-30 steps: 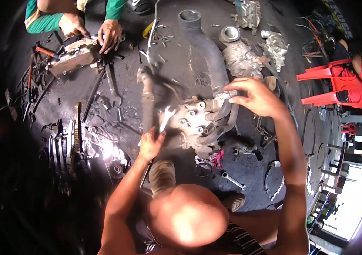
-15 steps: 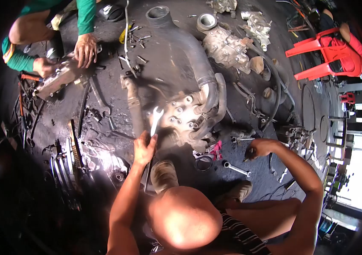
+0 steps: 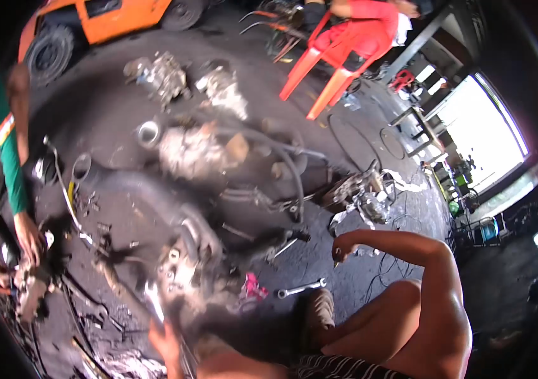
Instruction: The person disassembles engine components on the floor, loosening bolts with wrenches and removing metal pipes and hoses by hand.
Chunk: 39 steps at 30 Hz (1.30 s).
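left hand (image 3: 166, 343): gripping wrench (image 3: 154, 303), just left of engine part (image 3: 183, 271) | right hand (image 3: 346, 245): curled, cannot tell if holding anything, well right of engine part | combination spanner (image 3: 300, 288): lying right of engine part

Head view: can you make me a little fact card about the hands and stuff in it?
Left hand: holding a silver wrench
Right hand: curled; contents unclear
Floor: second wrench, something pink
Co-worker's hand: at a metal part
Farther off: orange vehicle, red chair
Sharpness: partly blurred
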Motion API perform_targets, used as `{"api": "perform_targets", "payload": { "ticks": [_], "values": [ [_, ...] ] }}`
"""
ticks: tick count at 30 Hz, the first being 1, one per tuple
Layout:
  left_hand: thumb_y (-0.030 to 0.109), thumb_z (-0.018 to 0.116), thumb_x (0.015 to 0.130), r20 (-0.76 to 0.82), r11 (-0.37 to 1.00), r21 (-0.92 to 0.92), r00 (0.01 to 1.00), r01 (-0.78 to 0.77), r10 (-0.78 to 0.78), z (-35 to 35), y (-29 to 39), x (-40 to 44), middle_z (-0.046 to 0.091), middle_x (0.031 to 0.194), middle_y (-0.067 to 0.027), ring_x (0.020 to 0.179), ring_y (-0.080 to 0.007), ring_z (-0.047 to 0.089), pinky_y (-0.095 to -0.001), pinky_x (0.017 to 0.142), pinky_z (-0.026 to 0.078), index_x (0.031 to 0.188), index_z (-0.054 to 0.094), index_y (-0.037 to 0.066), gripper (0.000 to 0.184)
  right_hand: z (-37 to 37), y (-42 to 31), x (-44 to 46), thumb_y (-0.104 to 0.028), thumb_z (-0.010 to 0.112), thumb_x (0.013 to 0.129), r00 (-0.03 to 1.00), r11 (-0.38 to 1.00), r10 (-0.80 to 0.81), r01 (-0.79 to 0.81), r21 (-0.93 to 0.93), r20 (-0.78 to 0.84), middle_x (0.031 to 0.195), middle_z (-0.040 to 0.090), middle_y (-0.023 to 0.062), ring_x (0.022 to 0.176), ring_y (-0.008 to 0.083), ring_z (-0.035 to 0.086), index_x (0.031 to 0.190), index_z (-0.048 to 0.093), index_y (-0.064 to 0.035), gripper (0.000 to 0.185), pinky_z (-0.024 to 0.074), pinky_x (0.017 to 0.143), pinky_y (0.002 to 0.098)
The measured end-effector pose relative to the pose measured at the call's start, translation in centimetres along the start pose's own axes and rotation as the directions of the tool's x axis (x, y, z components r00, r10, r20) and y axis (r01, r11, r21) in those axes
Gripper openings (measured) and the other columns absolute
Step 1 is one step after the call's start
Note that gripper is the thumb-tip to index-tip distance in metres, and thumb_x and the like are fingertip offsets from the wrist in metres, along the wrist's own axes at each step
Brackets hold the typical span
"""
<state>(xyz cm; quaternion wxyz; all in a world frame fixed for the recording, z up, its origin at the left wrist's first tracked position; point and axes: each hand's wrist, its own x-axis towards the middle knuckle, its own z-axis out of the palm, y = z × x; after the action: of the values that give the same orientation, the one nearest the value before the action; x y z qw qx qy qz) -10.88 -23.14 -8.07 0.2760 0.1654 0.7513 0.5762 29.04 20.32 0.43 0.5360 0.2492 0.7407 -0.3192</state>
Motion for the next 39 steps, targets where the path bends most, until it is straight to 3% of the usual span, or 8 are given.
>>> {"api": "perform_targets", "payload": {
  "ticks": [7, 14, 18, 20, 27, 30, 32, 39],
  "values": [
    [0.028, 0.064, 0.089, 0.016, 0.999, 0.029, 1.000, -0.015, 0.014, -0.4, -4.5, 0.6, 0.059, 0.112, -0.0223, 0.099, -0.0279, 0.054, -0.0377, 0.089, 0.041, 0.118, 0.052, -0.010, 0.050, 3.1, 1.3, -0.1, -0.033, 0.066, 0.075, 0.929, 0.955, 0.239, -0.277, -0.103, -0.284, 0.096, 0.070, 0.0109, 0.085, 0.0212, 0.065, 0.100, 0.071, -0.0093, 0.035, 0.0503, 0.073, 0.0376],
    [0.038, 0.064, 0.088, -0.333, 0.933, 0.352, 0.942, 0.081, 0.044, -0.2, -7.2, 0.3, 0.062, 0.096, -0.0172, 0.083, -0.0257, 0.054, -0.0397, 0.080, 0.042, 0.119, 0.052, -0.009, 0.058, 7.9, 4.8, 5.3, -0.045, 0.062, 0.080, 0.890, 0.951, 0.223, -0.289, -0.114, -0.398, 0.091, 0.069, 0.0179, 0.086, 0.0346, 0.065, 0.086, 0.072, -0.0038, 0.043, 0.0506, 0.077, 0.0439],
    [0.036, 0.063, 0.088, -0.015, 0.968, 0.246, 0.998, -0.052, 0.058, -1.8, -9.1, 1.6, 0.060, 0.087, -0.0112, 0.072, -0.0201, 0.053, -0.0346, 0.067, 0.044, 0.109, 0.059, -0.003, 0.044, 9.3, 4.8, 2.1, -0.047, 0.061, 0.082, 0.888, 0.953, 0.282, -0.304, -0.001, -0.363, 0.086, 0.068, 0.0177, 0.084, 0.0350, 0.065, 0.083, 0.072, -0.0059, 0.043, 0.0504, 0.075, 0.0450],
    [0.037, 0.061, 0.089, -0.169, 0.985, 0.043, 0.973, 0.164, -0.155, -0.4, -6.5, 0.3, 0.056, 0.098, -0.0112, 0.081, -0.0166, 0.051, -0.0337, 0.084, 0.043, 0.112, 0.056, -0.003, 0.046, 10.7, 7.2, 3.3, -0.043, 0.064, 0.080, 0.874, 0.971, 0.227, -0.234, 0.038, -0.429, 0.089, 0.068, 0.0164, 0.084, 0.0348, 0.064, 0.095, 0.071, -0.0090, 0.037, 0.0495, 0.072, 0.0454],
    [0.033, 0.062, 0.088, -0.159, 0.950, 0.258, 0.978, 0.176, -0.138, 0.6, -1.2, 2.8, 0.056, 0.086, -0.0085, 0.073, -0.0137, 0.049, -0.0320, 0.078, 0.041, 0.107, 0.054, -0.002, 0.040, 10.5, 9.3, 3.8, -0.033, 0.069, 0.080, 0.749, 0.939, 0.146, 0.100, 0.328, -0.647, 0.093, 0.067, 0.0159, 0.086, 0.0311, 0.064, 0.109, 0.065, -0.0083, 0.038, 0.0501, 0.076, 0.0423],
    [0.032, 0.062, 0.088, -0.210, 0.955, 0.276, 0.977, 0.105, -0.047, 0.2, 1.6, 6.0, 0.056, 0.083, -0.0079, 0.070, -0.0133, 0.049, -0.0313, 0.074, 0.040, 0.104, 0.054, -0.001, 0.037, 10.3, 8.7, 4.6, -0.029, 0.070, 0.080, 0.681, 0.600, 0.274, 0.430, 0.674, -0.679, 0.101, 0.063, 0.0181, 0.087, 0.0303, 0.063, 0.124, 0.054, -0.0083, 0.051, 0.0495, 0.079, 0.0414],
    [0.031, 0.061, 0.088, -0.236, 0.956, 0.286, 0.972, 0.066, 0.004, -0.4, 3.4, 8.0, 0.056, 0.082, -0.0075, 0.069, -0.0130, 0.049, -0.0308, 0.072, 0.040, 0.102, 0.054, -0.001, 0.035, 11.0, 9.6, 6.7, -0.028, 0.070, 0.079, 0.515, 0.868, 0.214, 0.290, 0.404, -0.830, 0.107, 0.059, 0.0201, 0.090, 0.0321, 0.062, 0.133, 0.042, -0.0088, 0.064, 0.0492, 0.082, 0.0409],
    [0.029, 0.061, 0.088, -0.254, 0.952, 0.304, 0.966, 0.029, 0.052, -0.8, 5.9, 10.9, 0.055, 0.076, -0.0062, 0.062, -0.0120, 0.047, -0.0291, 0.065, 0.038, 0.096, 0.054, 0.001, 0.030, 13.0, 7.6, 8.7, -0.023, 0.066, 0.080, 0.546, 0.937, 0.247, 0.075, 0.340, -0.800, 0.116, 0.050, 0.0177, 0.109, 0.0364, 0.051, 0.131, 0.046, -0.0095, 0.056, 0.0456, 0.091, 0.0443]
  ]
}}
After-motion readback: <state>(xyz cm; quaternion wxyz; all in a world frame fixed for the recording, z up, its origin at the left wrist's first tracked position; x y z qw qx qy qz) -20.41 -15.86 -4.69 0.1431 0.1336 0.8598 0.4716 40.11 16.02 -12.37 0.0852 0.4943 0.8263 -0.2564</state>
